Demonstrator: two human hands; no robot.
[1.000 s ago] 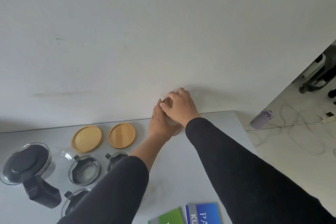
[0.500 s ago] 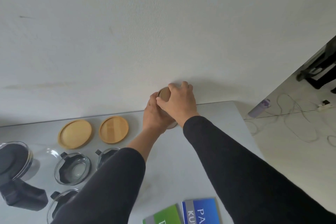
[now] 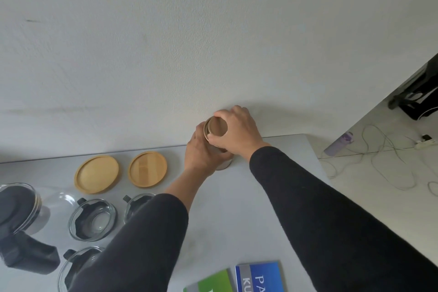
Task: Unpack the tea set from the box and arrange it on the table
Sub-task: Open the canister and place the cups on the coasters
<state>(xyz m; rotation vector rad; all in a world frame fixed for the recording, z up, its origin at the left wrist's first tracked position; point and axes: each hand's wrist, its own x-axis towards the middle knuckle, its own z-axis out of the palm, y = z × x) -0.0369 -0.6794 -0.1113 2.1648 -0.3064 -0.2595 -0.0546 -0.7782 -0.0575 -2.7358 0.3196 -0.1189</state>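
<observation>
A small round canister with a brown lid [image 3: 216,127] stands at the far edge of the grey table [image 3: 248,208], against the wall. My left hand [image 3: 201,152] wraps its body from the left. My right hand [image 3: 237,131] grips the lid from above and the right. To the left lie two round wooden coasters [image 3: 96,174] [image 3: 147,169]. Nearer me stand glass cups with black handles [image 3: 92,219] [image 3: 137,204] [image 3: 78,265], partly hidden by my left sleeve. A glass teapot with a black lid and handle [image 3: 17,208] sits at the far left.
A green booklet [image 3: 211,284] and a blue booklet [image 3: 259,276] lie at the table's near edge. The white wall rises right behind the table. On the floor to the right are a purple bottle [image 3: 339,144], loose cables [image 3: 391,163] and a black chair base [image 3: 417,104].
Both hands stay on the canister at the back edge. The brown lid has come into view, with my right fingers now around its rim. The view has shifted slightly.
</observation>
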